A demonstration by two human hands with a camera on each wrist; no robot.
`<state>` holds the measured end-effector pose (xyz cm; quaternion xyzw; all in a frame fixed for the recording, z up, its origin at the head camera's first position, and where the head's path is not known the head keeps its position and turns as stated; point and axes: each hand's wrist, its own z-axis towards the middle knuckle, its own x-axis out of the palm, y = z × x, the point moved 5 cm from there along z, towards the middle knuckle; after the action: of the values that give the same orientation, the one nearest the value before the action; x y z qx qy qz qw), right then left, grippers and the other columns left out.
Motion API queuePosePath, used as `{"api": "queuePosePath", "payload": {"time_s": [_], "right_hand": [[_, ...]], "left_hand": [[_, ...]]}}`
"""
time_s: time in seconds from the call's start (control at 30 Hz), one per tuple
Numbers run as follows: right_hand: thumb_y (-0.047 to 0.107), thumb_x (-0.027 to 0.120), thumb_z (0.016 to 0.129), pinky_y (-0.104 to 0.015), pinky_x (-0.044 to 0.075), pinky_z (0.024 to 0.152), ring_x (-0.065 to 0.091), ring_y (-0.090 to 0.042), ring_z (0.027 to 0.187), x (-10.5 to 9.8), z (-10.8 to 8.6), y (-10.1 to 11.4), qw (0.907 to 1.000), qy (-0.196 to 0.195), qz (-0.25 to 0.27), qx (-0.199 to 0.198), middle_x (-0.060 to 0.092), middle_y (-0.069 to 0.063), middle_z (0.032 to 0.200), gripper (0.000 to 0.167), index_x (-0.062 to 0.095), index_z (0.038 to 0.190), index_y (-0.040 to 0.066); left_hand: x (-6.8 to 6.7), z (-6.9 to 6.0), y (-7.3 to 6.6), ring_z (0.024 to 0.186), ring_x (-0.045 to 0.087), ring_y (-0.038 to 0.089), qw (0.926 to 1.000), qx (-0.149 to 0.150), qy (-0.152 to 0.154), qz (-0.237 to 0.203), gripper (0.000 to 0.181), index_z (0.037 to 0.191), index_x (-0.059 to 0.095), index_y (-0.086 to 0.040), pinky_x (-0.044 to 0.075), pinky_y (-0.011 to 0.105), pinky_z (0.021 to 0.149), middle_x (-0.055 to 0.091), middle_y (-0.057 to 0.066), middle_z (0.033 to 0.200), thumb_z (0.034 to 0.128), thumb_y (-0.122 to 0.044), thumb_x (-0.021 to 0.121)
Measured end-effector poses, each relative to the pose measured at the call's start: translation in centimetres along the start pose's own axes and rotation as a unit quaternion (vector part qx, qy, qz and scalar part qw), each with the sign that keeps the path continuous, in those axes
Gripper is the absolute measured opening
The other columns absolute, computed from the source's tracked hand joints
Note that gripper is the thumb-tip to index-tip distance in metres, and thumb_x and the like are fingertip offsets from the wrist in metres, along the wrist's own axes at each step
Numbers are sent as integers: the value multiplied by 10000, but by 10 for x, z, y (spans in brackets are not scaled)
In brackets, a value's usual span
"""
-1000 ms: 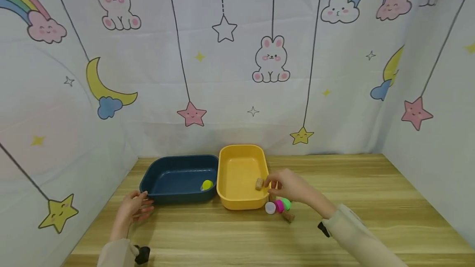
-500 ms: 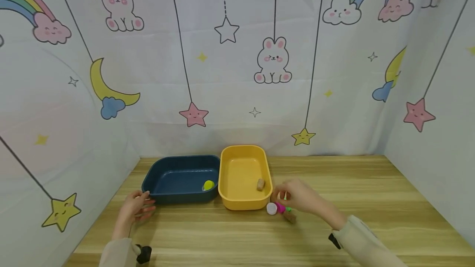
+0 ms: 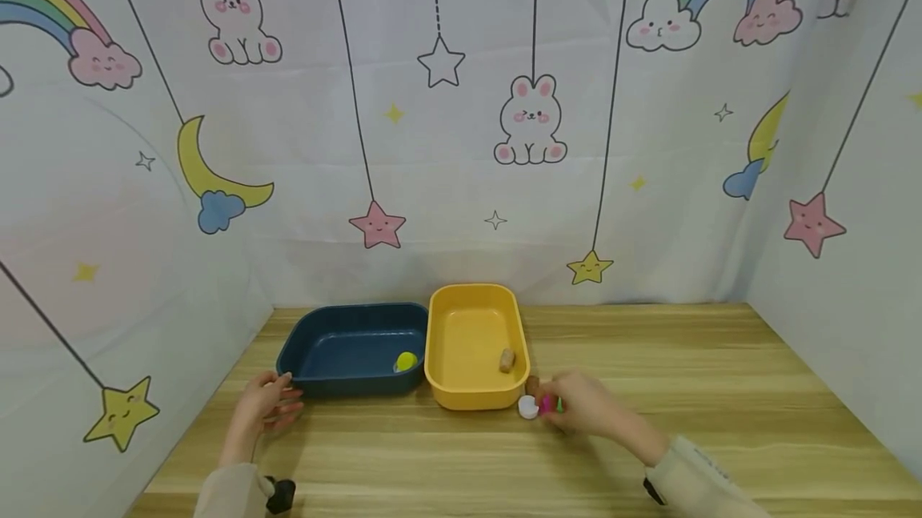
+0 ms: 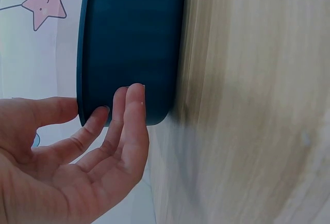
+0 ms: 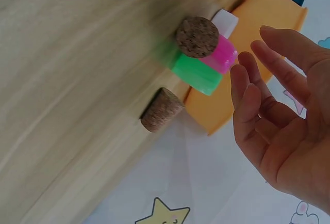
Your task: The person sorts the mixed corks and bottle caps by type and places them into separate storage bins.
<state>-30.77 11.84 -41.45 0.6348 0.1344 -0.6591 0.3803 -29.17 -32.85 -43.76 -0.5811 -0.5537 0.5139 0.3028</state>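
My left hand (image 3: pixel 262 407) pinches the near left corner of the dark blue bin (image 4: pixel 135 38), thumb at the rim and fingertips against the outer wall. A yellow-green cap (image 3: pixel 406 361) lies inside that bin. Fingers apart and holding nothing, my right hand (image 5: pixel 289 126) hovers by a small cluster near the yellow bin's front right corner. In the cluster are a white cap (image 3: pixel 528 407), a magenta cap (image 5: pixel 221 53), a green cap (image 5: pixel 198 74) and a cork (image 5: pixel 197 37). Another cork (image 5: pixel 162 110) stands slightly apart on the table.
The yellow bin (image 3: pixel 471 399) touches the blue bin's right side and has a cork (image 3: pixel 507 360) inside. Both stand on a wood-grain table (image 3: pixel 648 358). A white printed cloth (image 3: pixel 461 182) hangs behind and at both sides.
My right hand has moved away from the yellow bin's right edge and lowered to the cluster of caps. The cork stays in the yellow bin. My left hand keeps its place.
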Motion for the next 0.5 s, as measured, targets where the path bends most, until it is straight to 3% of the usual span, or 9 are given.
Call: {"api": "queuePosePath", "payload": {"time_s": [0.23,0.5], "right_hand": [[146,708,738,-148,359,490,457,-10,598,5,-5,-4,9998,65,143,131,573,43,725,133,654,860,135],[168,718,724,-143,334,477,426,1,587,7,-13,-7,9993,-195,-313,32,552,64,700,110,629,789,178]], "left_hand": [[1,0,2,640,654,115,10000,-34,24,-26,240,843,356,-24,541,337,612,655,-5,778,959,-234,358],[0,1,2,636,654,117,10000,-31,-8,-58,237,831,347,-33,542,336,608,655,3,781,959,-232,354]]}}
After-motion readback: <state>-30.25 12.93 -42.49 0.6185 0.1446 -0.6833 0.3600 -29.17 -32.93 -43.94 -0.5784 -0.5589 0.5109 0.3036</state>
